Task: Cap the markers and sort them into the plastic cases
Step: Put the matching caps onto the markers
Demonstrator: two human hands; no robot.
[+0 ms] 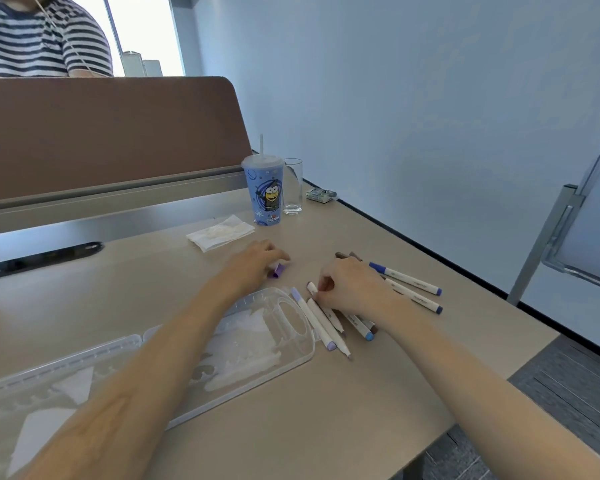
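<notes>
Shot from 1 wide-angle camera worn at head height, facing forward and down across the table [326,427], close above the left hand [253,261] and right hand [350,285], tilted, with the desk divider [101,133] slanting at upper left and the wall [395,81] behind.

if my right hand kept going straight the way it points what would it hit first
Probably the left hand, which pinches a small purple marker cap; only bare beige table lies between. The right hand grips a white marker. Depth is uncertain.
</notes>
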